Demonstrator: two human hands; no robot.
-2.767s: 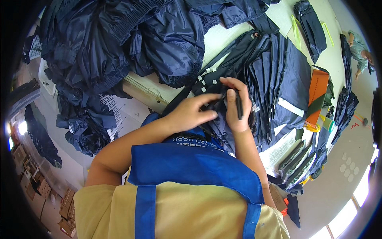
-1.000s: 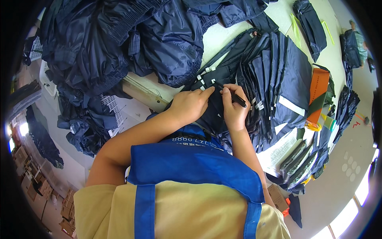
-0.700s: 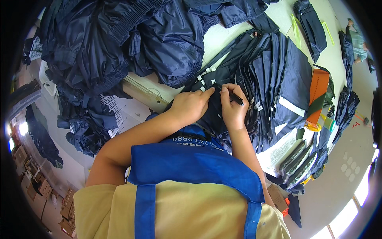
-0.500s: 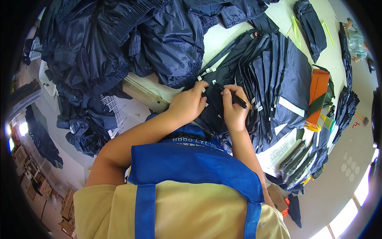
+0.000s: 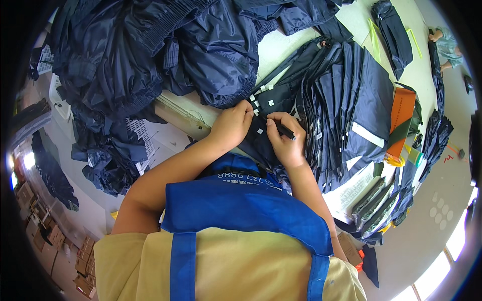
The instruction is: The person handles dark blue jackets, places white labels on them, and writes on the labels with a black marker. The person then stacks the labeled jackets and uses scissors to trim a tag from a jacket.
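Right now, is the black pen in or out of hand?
In: the right hand holds the black pen, its end jutting from the grip.

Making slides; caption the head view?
Right hand holding a black pen over dark cloth, left hand near small white labels.

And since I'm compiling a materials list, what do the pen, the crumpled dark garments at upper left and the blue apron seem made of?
Pen: probably black plastic, slightly glossy, given its small highlights.
Dark garments: likely thin synthetic, shiny along sharp creases.
Blue apron: fabric, mostly matte, folding softly; fibre unclear.
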